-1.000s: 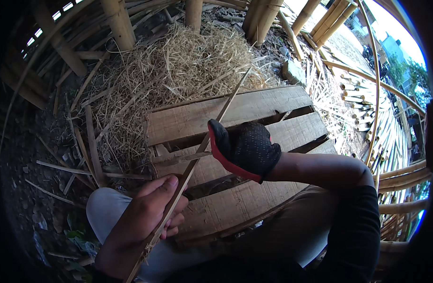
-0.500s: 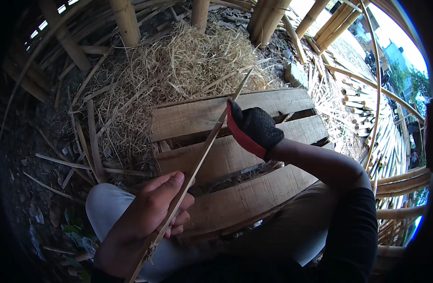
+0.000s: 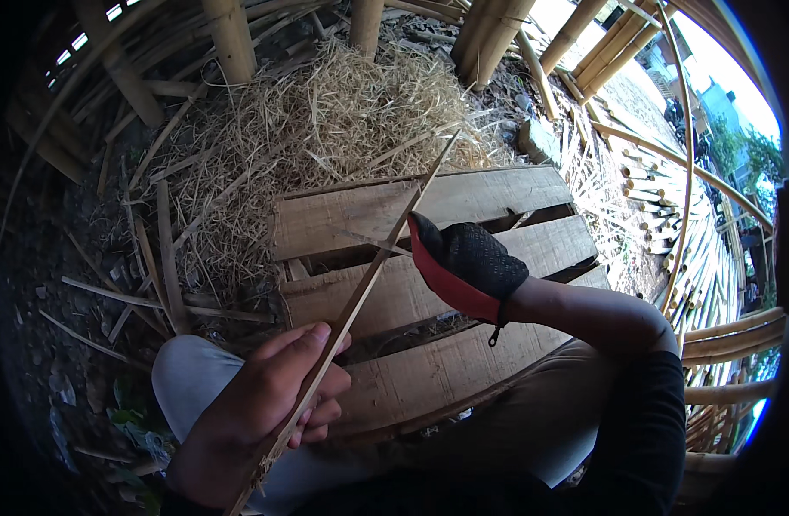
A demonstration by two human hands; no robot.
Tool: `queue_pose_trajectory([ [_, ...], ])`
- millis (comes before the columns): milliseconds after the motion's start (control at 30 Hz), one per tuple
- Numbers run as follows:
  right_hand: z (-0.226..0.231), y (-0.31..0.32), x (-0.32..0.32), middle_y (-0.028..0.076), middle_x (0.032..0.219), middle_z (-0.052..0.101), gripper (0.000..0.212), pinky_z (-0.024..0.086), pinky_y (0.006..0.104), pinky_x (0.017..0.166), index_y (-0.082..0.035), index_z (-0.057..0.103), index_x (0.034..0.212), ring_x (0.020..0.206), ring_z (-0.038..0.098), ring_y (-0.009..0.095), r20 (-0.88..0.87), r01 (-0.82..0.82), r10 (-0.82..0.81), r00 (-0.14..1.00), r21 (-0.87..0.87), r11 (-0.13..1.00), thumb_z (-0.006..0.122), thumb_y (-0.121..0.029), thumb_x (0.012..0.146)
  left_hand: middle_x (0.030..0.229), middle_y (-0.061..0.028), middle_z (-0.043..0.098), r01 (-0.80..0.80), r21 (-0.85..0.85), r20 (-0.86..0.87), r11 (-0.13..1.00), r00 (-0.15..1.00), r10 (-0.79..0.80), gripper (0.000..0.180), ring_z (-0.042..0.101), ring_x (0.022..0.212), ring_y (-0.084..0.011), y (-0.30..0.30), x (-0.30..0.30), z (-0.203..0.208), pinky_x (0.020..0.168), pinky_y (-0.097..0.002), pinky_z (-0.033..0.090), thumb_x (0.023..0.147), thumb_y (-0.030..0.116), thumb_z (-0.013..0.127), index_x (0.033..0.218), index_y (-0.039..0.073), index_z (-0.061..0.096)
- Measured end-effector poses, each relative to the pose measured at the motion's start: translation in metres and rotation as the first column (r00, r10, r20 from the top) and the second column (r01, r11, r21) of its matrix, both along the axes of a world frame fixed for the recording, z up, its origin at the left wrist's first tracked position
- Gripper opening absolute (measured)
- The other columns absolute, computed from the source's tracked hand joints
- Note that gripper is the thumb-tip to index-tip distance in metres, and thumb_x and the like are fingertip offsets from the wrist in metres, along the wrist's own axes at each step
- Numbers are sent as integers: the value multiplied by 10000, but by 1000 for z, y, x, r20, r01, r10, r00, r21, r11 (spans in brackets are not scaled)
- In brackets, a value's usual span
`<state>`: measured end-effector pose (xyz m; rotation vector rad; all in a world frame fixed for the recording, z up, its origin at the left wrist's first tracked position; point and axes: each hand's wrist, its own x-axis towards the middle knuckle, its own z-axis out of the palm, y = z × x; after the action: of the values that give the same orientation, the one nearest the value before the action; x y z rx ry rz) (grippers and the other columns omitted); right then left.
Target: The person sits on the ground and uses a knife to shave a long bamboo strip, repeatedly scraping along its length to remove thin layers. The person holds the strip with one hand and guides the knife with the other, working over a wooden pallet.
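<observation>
My bare left hand (image 3: 261,404) grips the lower end of a long thin bamboo strip (image 3: 373,275) that slants up to the right over the wooden planks. My right hand (image 3: 463,262), in a black and red glove, is closed around something against the middle of the strip; what it holds is hidden by the glove. A thin sliver (image 3: 373,242) sticks out from the strip just left of the glove. My knee in light trousers (image 3: 184,378) is under the left hand.
Wooden planks (image 3: 498,193) form a platform in front of me. A heap of bamboo shavings (image 3: 326,103) lies beyond it, with bamboo poles (image 3: 231,39) standing behind. Cut bamboo strips and poles (image 3: 704,258) pile up at the right. Loose slats (image 3: 166,258) lie on the dirt at the left.
My gloved right hand has slid up along the strip, away from my left hand. The left hand keeps its grip on the strip's lower end.
</observation>
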<state>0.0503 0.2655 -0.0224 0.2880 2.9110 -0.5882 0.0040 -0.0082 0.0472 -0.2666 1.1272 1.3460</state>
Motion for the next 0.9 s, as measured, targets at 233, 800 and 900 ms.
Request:
queue_pose_trajectory([
  [233, 2, 34, -21, 284, 728, 636, 739, 499, 519, 816, 40, 634, 730, 807, 647, 475, 116, 279, -272, 955, -43, 959, 232, -482, 1065, 533, 54, 304, 19, -10, -78, 1000, 997, -19, 308, 261, 358, -39, 1, 2, 1, 310, -213, 207, 1077, 404, 386, 1056, 104, 453],
  [800, 15, 45, -5, 75, 846, 740, 507, 570, 319, 750, -174, 703, 1212, 793, 727, 249, -284, -260, 284, 916, 118, 958, 723, -537, 858, 493, 34, 325, 35, 177, 11, 984, 999, -37, 388, 269, 305, -46, -8, -1, -4, 280, -210, 235, 1101, 408, 305, 1226, 60, 422],
  [900, 12, 31, -9, 85, 954, 748, 515, 571, 325, 791, -145, 701, 1198, 853, 730, 257, -163, -256, 285, 944, 179, 950, 746, -516, 843, 492, 12, 353, 33, 233, 75, 972, 996, -52, 382, 325, 300, -70, -9, -3, -7, 286, -215, 255, 1103, 387, 291, 1252, 48, 383],
])
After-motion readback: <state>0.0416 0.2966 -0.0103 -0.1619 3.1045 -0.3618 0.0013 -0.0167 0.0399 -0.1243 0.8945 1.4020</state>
